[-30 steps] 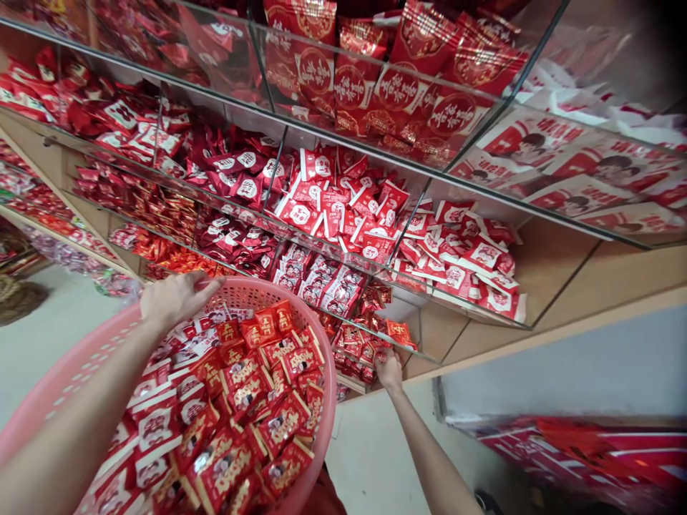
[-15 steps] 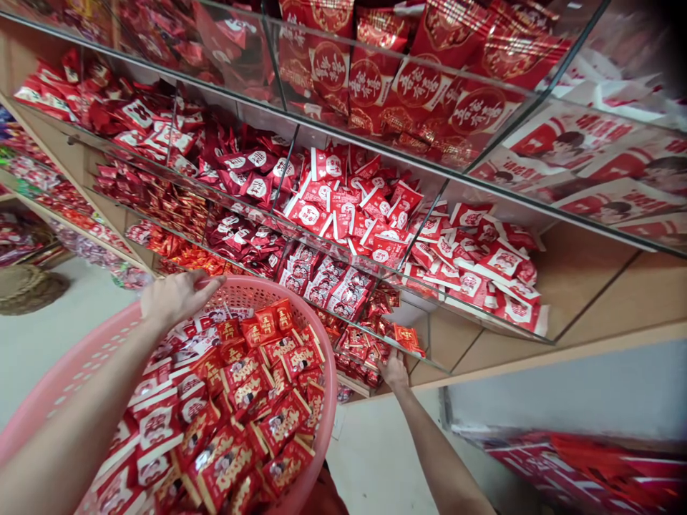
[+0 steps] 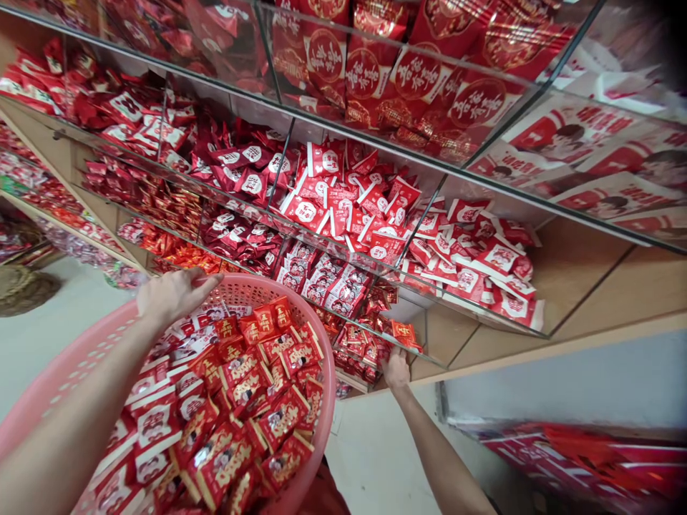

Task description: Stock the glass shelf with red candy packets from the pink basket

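Note:
My left hand (image 3: pixel 169 295) is closed over the far rim of a pink plastic basket (image 3: pixel 257 285), its thumb stretched along the edge. Many small red and gold packets (image 3: pixel 244 379) fill the basket, and red and white ones (image 3: pixel 155 422) lie on its left side. My right hand (image 3: pixel 396 368) reaches to the front edge of the lowest shelf bin, against small red packets (image 3: pixel 361 343). Just above that hand lies an orange-red packet (image 3: pixel 405 334). The fingertips of my right hand are hidden among the packets, so their grip does not show.
Glass-fronted shelves with dividers hold red and white packets (image 3: pixel 370 204), dark red packets (image 3: pixel 250 168) and large red bags (image 3: pixel 370 68). Glass edges (image 3: pixel 343 136) jut above my hands. A woven basket (image 3: pixel 24 290) stands at left; red packages (image 3: pixel 585 458) lie at lower right.
The view has shifted slightly, so the shelves sit a little further left. Both hands stay at nearly the same places, the left on the basket rim, the right at the low bin.

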Demonstrator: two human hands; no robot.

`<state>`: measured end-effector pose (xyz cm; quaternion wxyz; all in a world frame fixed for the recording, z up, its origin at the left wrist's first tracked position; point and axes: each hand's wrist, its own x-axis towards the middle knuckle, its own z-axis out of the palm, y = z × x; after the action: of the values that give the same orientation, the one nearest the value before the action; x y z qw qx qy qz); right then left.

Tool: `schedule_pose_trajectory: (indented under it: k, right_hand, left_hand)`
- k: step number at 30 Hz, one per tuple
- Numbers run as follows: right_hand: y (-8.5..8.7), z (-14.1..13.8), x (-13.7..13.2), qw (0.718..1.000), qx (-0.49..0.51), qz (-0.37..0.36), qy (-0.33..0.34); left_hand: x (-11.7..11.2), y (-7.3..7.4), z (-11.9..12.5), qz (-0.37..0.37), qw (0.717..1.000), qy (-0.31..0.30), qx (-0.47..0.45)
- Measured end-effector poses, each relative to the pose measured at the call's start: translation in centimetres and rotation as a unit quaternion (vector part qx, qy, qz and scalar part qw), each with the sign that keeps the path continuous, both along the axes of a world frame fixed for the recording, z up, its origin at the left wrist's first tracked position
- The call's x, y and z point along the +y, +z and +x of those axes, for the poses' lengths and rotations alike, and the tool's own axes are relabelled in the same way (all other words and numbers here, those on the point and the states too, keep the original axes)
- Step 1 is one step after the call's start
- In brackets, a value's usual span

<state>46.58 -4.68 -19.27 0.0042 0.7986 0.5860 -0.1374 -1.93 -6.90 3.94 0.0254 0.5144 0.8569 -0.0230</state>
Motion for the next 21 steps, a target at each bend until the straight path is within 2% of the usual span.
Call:
schedule_pose_trajectory:
  k: [6, 11, 16, 21]
  right_hand:
    - [0.3, 0.5, -0.5, 1.0, 0.021, 0.012, -0.01]
    - [1.5, 1.0, -1.7, 0.995, 0.078, 0.067, -0.002]
    - [3.7, 0.6, -3.4, 0.972, 0.196, 0.127, 0.01]
    - [7.2, -1.6, -5.6, 0.924, 0.35, 0.148, 0.039]
  left_hand:
    - [0.0, 0.3, 0.3, -0.01, 1.0, 0.005, -0.003]
    - [0.0, 0.1, 0.2, -0.005, 1.0, 0.001, -0.01]
    - [0.2, 0.0, 0.2, -0.008, 1.0, -0.003, -0.015]
    - [0.2, 0.1, 0.3, -0.006, 1.0, -0.006, -0.011]
